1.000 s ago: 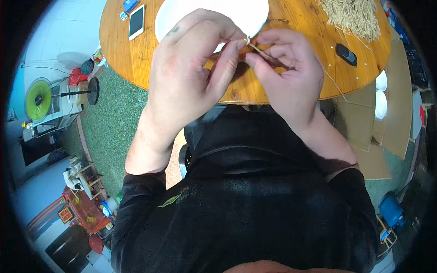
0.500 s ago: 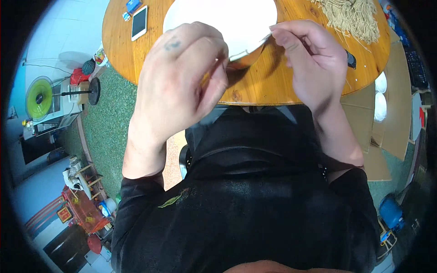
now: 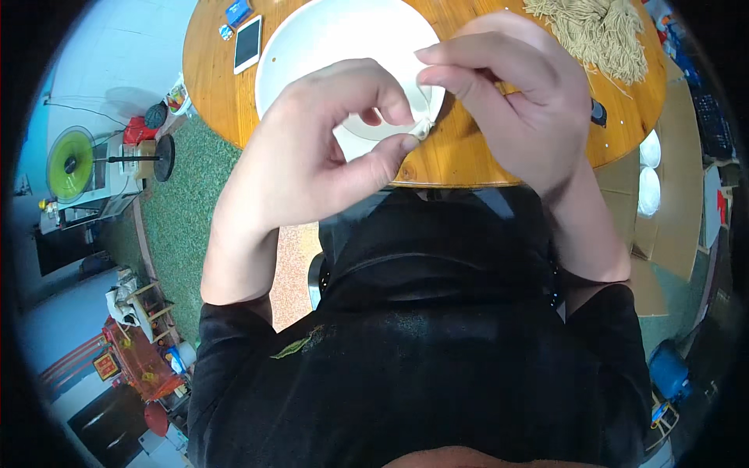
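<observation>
A large white round dish-shaped piece (image 3: 304, 47), with a small hole near its left rim, rests on the wooden table in front of me. At its near right edge sits a knotted loop of pale string (image 3: 424, 129). My left hand (image 3: 320, 140) is beside this knot, its thumb and index finger apart and the thumb tip close to the string. Above the knot, my right hand (image 3: 515, 93) pinches the string's upper end between thumb and index finger. The string runs up from the knot to those fingertips.
A heap of beige yarn (image 3: 597, 35) lies at the table's far right, near a small black object (image 3: 598, 113). A phone (image 3: 248, 44) and a small blue box (image 3: 238, 12) are at the far left. A green fan (image 3: 70, 164) stands left; flattened cardboard (image 3: 675, 195) lies right.
The white piece has shifted left, and the knot at its edge now shows. My left hand's thumb and index finger have spread; my right hand has moved left and up.
</observation>
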`<state>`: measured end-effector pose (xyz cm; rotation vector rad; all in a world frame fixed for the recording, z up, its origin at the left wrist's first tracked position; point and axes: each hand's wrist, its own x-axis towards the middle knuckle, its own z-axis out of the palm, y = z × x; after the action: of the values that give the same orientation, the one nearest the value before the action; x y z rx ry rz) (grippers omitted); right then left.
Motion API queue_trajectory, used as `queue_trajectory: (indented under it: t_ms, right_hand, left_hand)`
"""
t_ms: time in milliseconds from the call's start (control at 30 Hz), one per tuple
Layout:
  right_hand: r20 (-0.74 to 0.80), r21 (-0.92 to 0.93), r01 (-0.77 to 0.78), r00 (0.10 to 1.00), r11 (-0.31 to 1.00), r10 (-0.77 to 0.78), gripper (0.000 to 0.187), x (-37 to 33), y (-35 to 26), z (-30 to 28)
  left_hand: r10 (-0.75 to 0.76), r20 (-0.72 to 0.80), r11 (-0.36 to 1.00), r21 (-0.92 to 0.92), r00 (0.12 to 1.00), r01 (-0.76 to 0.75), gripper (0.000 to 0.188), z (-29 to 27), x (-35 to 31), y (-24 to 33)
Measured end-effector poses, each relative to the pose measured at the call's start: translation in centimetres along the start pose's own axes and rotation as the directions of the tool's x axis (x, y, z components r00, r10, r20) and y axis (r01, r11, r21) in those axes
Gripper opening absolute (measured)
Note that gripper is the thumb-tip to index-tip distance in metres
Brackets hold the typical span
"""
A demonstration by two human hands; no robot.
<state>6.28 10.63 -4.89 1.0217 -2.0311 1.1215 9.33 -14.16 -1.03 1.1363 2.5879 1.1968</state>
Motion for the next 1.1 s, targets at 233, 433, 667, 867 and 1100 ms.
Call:
queue_trajectory:
  t_ms: [233, 433, 667, 867, 1100]
  right_hand:
    - [0.106, 0.141, -0.183, 0.980, 0.973, 0.169, 0.010, 2.5, -1.7, -0.5]
    - [0.117, 0.208, -0.225, 0.972, 0.952, 0.204, 0.011, 2.3, -0.3, -0.3]
    - [-0.246, 0.349, 0.380, 0.919, 0.857, -0.308, 0.017, 1.9, 4.3, 1.6]
    - [-0.186, 0.056, -0.376, 0.906, 0.925, 0.380, 0.045, 1.5, 0.5, -1.5]
    - [-0.139, 0.297, -0.241, 0.946, 0.924, 0.292, 0.031, -4.9, -0.2, 0.5]
  left_hand:
    - [-0.269, -0.087, 0.857, -0.475, 0.959, 0.198, 0.033, 0.7, 2.2, 0.3]
    - [-0.570, 0.031, 0.680, -0.543, 0.821, 0.493, 0.028, 0.3, 5.1, 1.8]
    - [-0.322, -0.069, 0.859, -0.441, 0.944, 0.260, 0.028, 0.4, 4.3, -0.9]
    - [-0.387, -0.105, 0.869, -0.375, 0.916, 0.324, 0.025, 0.6, 4.4, -0.6]
    - [-0.297, -0.030, 0.936, -0.206, 0.954, 0.285, 0.030, 0.6, 6.2, -0.7]
